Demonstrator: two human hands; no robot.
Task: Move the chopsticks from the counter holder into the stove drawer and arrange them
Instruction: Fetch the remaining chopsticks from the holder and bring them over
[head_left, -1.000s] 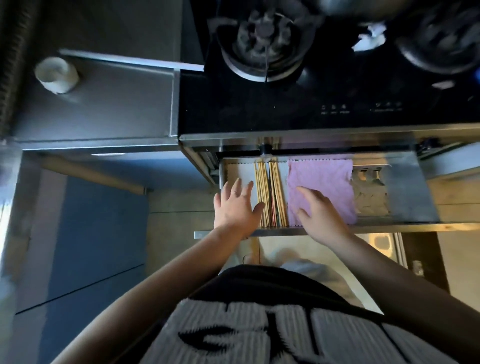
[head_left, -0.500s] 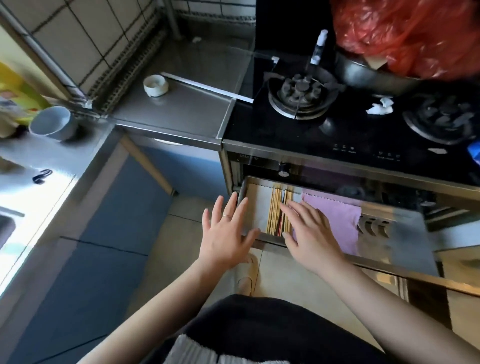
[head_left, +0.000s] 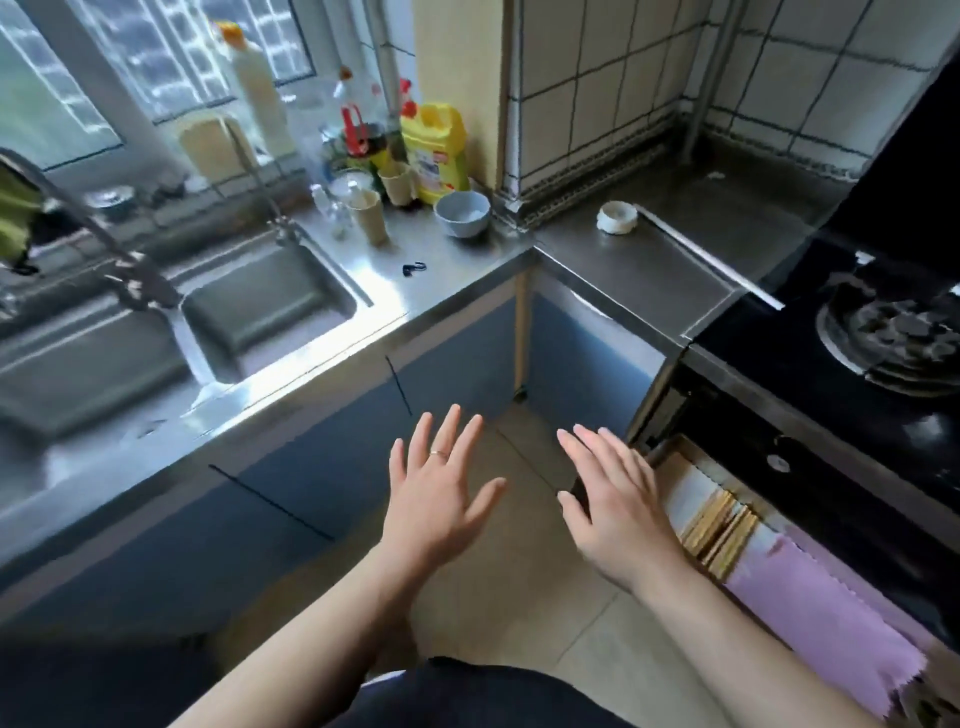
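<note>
Left hand (head_left: 441, 499) and right hand (head_left: 618, 512) had fingers (head_left: 448, 431) spread, empty; chopsticks (head_left: 719, 530) in the lower-right drawer (head_left: 693, 486) looked light, stiff, slippery, best pinched mid-length.

Daylight comes in through the barred window (head_left: 78, 73) at the top left, and on my screen it is blown out to a pale haze. It rakes across the brushed steel worktop (head_left: 467, 270) and leaves a hard white glare along the front edge beside the steel sink basin (head_left: 270, 301). The curved chrome tap (head_left: 104, 249) at the left edge is smeared with motion blur. The plastic bottles (head_left: 257, 93) by the window look soft.

The glossy black glass hob (head_left: 769, 374) on the right is dark, with only faint reflections. The open steel drawer (head_left: 693, 483) beneath it sits in shade. The white tiled wall (head_left: 597, 78) bows, its grout lines curving toward the top right corner. I see the left hand (head_left: 441, 499) and right hand (head_left: 618, 509) evenly lit, their fingertips slightly soft.
</note>
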